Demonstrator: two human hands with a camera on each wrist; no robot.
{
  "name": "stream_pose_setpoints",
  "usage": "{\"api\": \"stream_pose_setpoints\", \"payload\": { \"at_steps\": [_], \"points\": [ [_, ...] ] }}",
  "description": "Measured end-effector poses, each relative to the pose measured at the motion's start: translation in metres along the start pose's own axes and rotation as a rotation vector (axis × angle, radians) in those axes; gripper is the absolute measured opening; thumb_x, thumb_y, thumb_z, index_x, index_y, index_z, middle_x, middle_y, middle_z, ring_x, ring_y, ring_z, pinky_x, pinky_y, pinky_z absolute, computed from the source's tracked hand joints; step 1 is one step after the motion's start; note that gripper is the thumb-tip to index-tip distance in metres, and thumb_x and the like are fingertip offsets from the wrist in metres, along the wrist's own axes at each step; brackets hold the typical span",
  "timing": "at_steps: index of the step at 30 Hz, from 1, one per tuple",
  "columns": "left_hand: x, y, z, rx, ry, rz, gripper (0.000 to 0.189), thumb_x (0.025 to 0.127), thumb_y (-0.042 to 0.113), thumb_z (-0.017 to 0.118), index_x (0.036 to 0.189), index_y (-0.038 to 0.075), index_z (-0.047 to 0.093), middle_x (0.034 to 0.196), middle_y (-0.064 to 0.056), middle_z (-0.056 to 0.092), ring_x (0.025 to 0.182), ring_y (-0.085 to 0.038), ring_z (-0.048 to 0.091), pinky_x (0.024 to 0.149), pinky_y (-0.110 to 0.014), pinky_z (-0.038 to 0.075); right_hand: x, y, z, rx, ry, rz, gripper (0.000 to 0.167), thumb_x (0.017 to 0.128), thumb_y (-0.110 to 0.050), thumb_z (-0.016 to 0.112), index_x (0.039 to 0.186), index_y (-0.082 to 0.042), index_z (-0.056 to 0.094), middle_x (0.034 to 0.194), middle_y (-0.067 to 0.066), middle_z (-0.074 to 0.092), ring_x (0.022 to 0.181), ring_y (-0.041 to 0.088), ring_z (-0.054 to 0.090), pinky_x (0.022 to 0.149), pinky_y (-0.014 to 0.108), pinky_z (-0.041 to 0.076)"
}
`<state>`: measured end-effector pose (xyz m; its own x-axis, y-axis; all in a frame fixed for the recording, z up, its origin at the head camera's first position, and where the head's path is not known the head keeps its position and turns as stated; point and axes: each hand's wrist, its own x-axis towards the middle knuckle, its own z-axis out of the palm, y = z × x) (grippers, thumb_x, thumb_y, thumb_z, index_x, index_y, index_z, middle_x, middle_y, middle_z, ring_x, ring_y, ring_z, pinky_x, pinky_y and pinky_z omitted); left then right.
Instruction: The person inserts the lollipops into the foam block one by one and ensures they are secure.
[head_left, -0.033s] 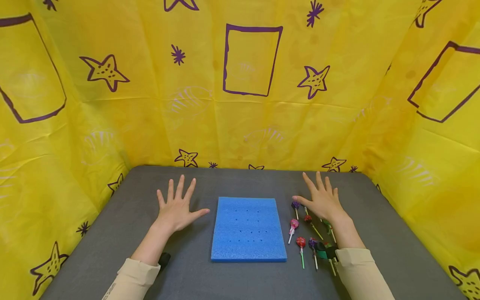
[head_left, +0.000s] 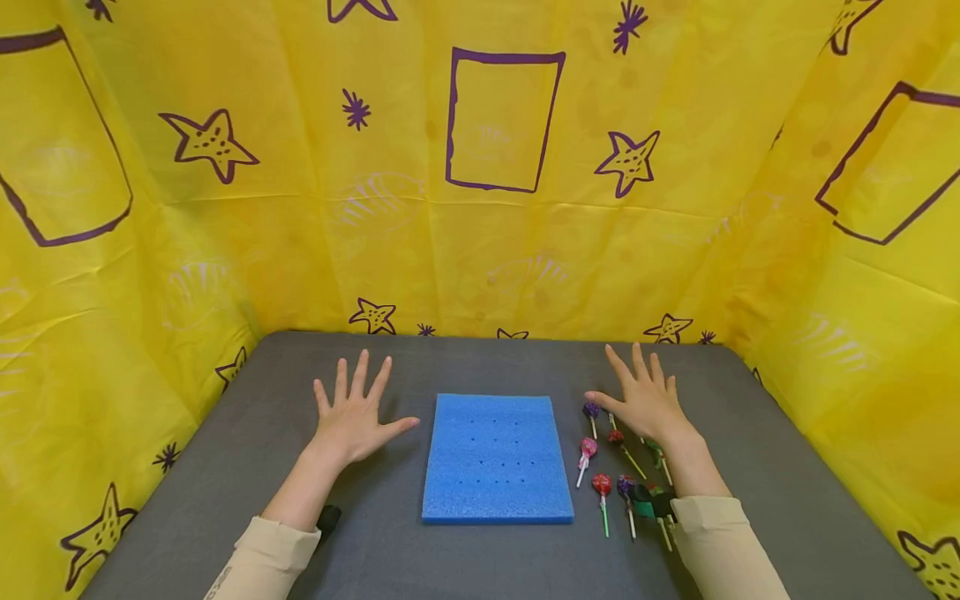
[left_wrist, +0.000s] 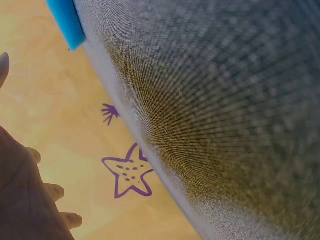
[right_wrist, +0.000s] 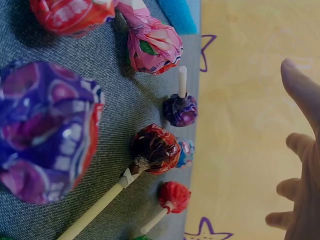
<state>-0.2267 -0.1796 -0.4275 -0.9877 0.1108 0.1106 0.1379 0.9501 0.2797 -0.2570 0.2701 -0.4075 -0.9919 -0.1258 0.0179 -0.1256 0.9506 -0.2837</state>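
Note:
My left hand (head_left: 355, 425) is held with fingers spread, left of a blue foam block (head_left: 495, 458) dotted with small holes. It holds nothing. My right hand (head_left: 648, 404), fingers also spread, hovers above the far part of a group of wrapped lollipops and grips none of them. Among these are a pink lollipop (head_left: 588, 448), a red lollipop (head_left: 602, 483) and a purple lollipop (head_left: 591, 410). Some others are partly hidden under the right hand and wrist. In the right wrist view a large purple lollipop (right_wrist: 45, 132) and a dark red-brown lollipop (right_wrist: 156, 149) lie close to the camera.
Everything rests on a dark grey table (head_left: 390, 550). A yellow cloth (head_left: 300, 250) with purple starfish drawings stands behind it and along both sides. The lollipops lie between the foam block and my right forearm.

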Motion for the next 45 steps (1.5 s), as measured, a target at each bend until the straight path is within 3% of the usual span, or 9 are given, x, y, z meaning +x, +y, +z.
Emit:
{"api": "stream_pose_setpoints", "payload": {
  "at_steps": [7, 12, 15, 20, 23, 26, 30, 39, 45],
  "points": [
    [-0.001, -0.002, -0.002, -0.014, -0.004, -0.001, 0.106, 0.081, 0.077, 0.054, 0.16, 0.025, 0.008, 0.167, -0.017, -0.006, 0.151, -0.051, -0.008, 0.112, -0.081, -0.008, -0.001, -0.002, -0.003, 0.022, 0.017, -0.005, 0.095, 0.089, -0.073, 0.046, 0.16, -0.024, 0.007, 0.164, 0.029, -0.005, 0.146, 0.061, 0.001, 0.109, 0.084, 0.004],
    [0.0, -0.002, -0.006, -0.07, -0.02, -0.001, 0.102, 0.084, 0.078, 0.049, 0.16, 0.026, 0.005, 0.167, -0.019, -0.001, 0.151, -0.051, -0.002, 0.115, -0.079, 0.001, -0.001, 0.001, -0.011, 0.082, 0.039, -0.009, 0.092, 0.093, -0.069, 0.045, 0.159, -0.014, 0.013, 0.161, 0.033, 0.008, 0.141, 0.064, 0.014, 0.105, 0.084, 0.019],
    [0.001, -0.001, -0.01, -0.161, -0.051, -0.007, 0.101, 0.087, 0.076, 0.047, 0.16, 0.021, 0.006, 0.164, -0.023, 0.006, 0.149, -0.051, 0.008, 0.115, -0.077, 0.017, -0.001, 0.008, -0.018, 0.133, 0.038, -0.003, 0.085, 0.096, -0.06, 0.048, 0.155, -0.003, 0.024, 0.155, 0.037, 0.023, 0.136, 0.063, 0.024, 0.104, 0.081, 0.027],
    [0.012, 0.003, -0.017, -0.359, -0.125, -0.022, 0.098, 0.091, 0.07, 0.046, 0.159, 0.008, 0.012, 0.157, -0.029, 0.025, 0.144, -0.049, 0.027, 0.112, -0.071, 0.032, 0.0, 0.024, -0.024, 0.171, 0.026, 0.027, 0.063, 0.1, -0.04, 0.053, 0.141, 0.007, 0.044, 0.137, 0.038, 0.048, 0.124, 0.055, 0.046, 0.101, 0.068, 0.042],
    [0.02, 0.006, -0.015, -0.441, -0.169, -0.018, 0.09, 0.095, 0.062, 0.049, 0.156, 0.002, 0.019, 0.147, -0.029, 0.041, 0.124, -0.042, 0.055, 0.104, -0.059, 0.048, 0.002, 0.029, -0.023, 0.206, -0.012, 0.029, 0.057, 0.1, -0.034, 0.054, 0.137, 0.008, 0.048, 0.131, 0.037, 0.054, 0.118, 0.052, 0.053, 0.096, 0.063, 0.048],
    [0.027, 0.009, -0.009, -0.509, -0.205, -0.016, 0.08, 0.096, 0.051, 0.055, 0.153, 0.001, 0.028, 0.133, -0.027, 0.053, 0.09, -0.031, 0.068, 0.079, -0.043, 0.061, 0.004, 0.03, -0.018, 0.24, -0.058, 0.039, 0.056, 0.099, -0.034, 0.056, 0.135, 0.007, 0.05, 0.129, 0.036, 0.057, 0.117, 0.052, 0.056, 0.094, 0.06, 0.051],
    [0.032, 0.015, 0.003, -0.562, -0.255, -0.015, 0.073, 0.095, 0.04, 0.062, 0.151, 0.002, 0.034, 0.132, -0.028, 0.052, 0.078, -0.025, 0.068, 0.064, -0.035, 0.061, 0.004, 0.031, -0.01, 0.253, -0.104, 0.063, 0.053, 0.097, -0.032, 0.057, 0.134, 0.007, 0.051, 0.127, 0.034, 0.06, 0.114, 0.05, 0.058, 0.092, 0.058, 0.053],
    [0.039, 0.024, 0.016, -0.629, -0.319, -0.009, 0.071, 0.089, 0.024, 0.073, 0.15, 0.008, 0.039, 0.129, -0.03, 0.052, 0.06, -0.021, 0.066, 0.059, -0.033, 0.061, 0.01, 0.028, -0.004, 0.322, -0.159, 0.06, 0.048, 0.096, -0.023, 0.058, 0.126, 0.014, 0.053, 0.121, 0.036, 0.061, 0.086, 0.032, 0.069, 0.074, 0.043, 0.062],
    [0.044, 0.025, 0.023, -0.716, -0.4, -0.022, 0.079, 0.082, 0.013, 0.079, 0.15, 0.009, 0.039, 0.116, -0.024, 0.052, 0.064, -0.019, 0.065, 0.062, -0.033, 0.062, 0.009, 0.031, -0.001, 0.369, -0.177, 0.12, 0.047, 0.092, -0.019, 0.063, 0.124, 0.014, 0.054, 0.114, 0.033, 0.062, 0.083, 0.025, 0.065, 0.073, 0.038, 0.061]
  ]
}}
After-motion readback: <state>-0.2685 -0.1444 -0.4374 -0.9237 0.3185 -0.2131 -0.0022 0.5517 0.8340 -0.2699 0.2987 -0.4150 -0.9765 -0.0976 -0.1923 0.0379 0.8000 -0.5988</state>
